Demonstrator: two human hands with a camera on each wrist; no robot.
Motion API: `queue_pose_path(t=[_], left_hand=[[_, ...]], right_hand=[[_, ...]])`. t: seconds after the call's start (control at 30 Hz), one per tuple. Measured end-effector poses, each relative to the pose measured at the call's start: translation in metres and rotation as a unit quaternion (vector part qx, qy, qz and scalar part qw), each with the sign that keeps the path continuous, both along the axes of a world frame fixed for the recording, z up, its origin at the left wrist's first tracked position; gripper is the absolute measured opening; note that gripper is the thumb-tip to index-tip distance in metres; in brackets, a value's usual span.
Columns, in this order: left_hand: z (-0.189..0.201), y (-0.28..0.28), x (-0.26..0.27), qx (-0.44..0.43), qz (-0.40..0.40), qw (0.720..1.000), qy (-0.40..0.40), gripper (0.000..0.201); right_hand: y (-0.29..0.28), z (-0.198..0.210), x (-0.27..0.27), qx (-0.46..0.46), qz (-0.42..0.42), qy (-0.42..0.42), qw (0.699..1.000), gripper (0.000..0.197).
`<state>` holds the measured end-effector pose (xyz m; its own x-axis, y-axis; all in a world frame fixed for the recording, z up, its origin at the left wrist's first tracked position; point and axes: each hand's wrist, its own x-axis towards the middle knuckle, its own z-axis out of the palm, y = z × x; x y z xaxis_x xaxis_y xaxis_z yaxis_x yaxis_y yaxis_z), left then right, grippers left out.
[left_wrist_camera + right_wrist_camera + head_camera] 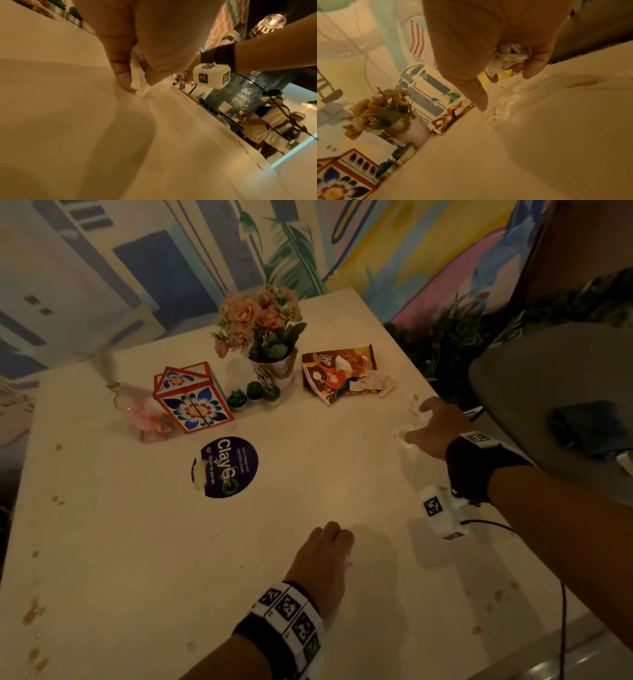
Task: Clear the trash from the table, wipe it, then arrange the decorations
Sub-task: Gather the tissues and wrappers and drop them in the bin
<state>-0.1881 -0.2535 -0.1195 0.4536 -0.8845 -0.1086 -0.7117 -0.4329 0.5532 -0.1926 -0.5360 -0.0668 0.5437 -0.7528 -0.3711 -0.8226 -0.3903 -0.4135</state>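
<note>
Showing a white desk (308, 508) from above: the left hand (322, 556), knuckles up near the front centre, pinches a small wad of tissue (139, 81) between thumb and fingers against the surface. The right hand (433, 428), at the desk's right edge, curls its fingers round crumpled tissue scraps (510, 55), with more shredded tissue (501, 105) lying beneath it. Behind it lies a torn snack wrapper (337, 371) holding crumpled paper. At the back stand a flower pot (267, 337), three small cactus pots (255, 395), a patterned box (191, 398) and a round sticker (224, 467). Brown stains (32, 614) dot the near left edge.
</note>
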Motion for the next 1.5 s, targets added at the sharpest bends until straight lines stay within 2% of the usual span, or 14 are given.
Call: queue_pose_path(t=[0.07, 0.17, 0.4, 0.53, 0.6, 0.67, 0.83, 1.0, 1.03, 1.1, 1.17, 1.23, 1.37, 1.5], left_hand=[[0.005, 0.0, 0.005, 0.008, 0.029, 0.999, 0.01, 0.03], [0.003, 0.006, 0.014, 0.019, 0.092, 0.995, 0.031, 0.027], [-0.006, 0.023, 0.037, 0.02, 0.139, 0.99, 0.001, 0.026], [0.002, 0.021, 0.044, 0.016, 0.139, 0.989, -0.044, 0.023], [0.005, 0.02, 0.047, 0.053, 0.137, 0.988, -0.049, 0.019], [0.004, 0.02, 0.05, 0.071, 0.131, 0.986, -0.073, 0.027], [0.006, 0.018, 0.062, 0.109, 0.164, 0.979, -0.049, 0.024], [0.023, 0.014, 0.102, 0.079, 0.236, 0.969, 0.012, 0.018], [0.025, 0.013, 0.116, 0.08, 0.251, 0.965, 0.016, 0.019], [0.029, 0.013, 0.146, 0.079, 0.301, 0.95, 0.022, 0.025], [0.031, 0.012, 0.171, 0.089, 0.351, 0.932, 0.032, 0.042], [0.031, 0.007, 0.187, 0.1, 0.365, 0.925, 0.037, 0.056], [0.027, -0.007, 0.203, 0.15, 0.337, 0.929, 0.016, 0.061], [0.026, -0.022, 0.208, 0.216, 0.294, 0.931, 0.009, 0.059]], right_hand=[[-0.003, -0.008, 0.01, -0.02, 0.025, 0.044, 0.999, 0.074], [-0.007, -0.02, 0.02, -0.018, 0.034, 0.085, 0.996, 0.074], [-0.005, -0.028, 0.023, -0.027, 0.096, 0.053, 0.994, 0.018], [0.002, -0.026, 0.023, -0.056, 0.151, 0.052, 0.986, 0.015], [0.003, -0.023, 0.024, -0.057, 0.141, 0.027, 0.988, 0.018], [0.004, -0.021, 0.028, -0.048, 0.117, 0.01, 0.992, 0.021], [0.004, -0.005, 0.049, -0.04, 0.087, -0.052, 0.994, 0.02], [-0.003, 0.004, 0.083, -0.045, 0.071, -0.094, 0.992, 0.01], [-0.004, 0.005, 0.09, -0.042, 0.061, -0.1, 0.992, 0.016], [-0.006, 0.003, 0.106, -0.042, 0.071, -0.095, 0.992, 0.049], [-0.005, 0.001, 0.121, -0.064, 0.107, -0.06, 0.99, 0.084], [-0.005, -0.003, 0.136, -0.09, 0.144, -0.014, 0.985, 0.104], [-0.001, -0.006, 0.158, -0.1, 0.192, 0.065, 0.974, 0.117], [0.003, -0.013, 0.17, -0.098, 0.229, 0.136, 0.959, 0.11]])
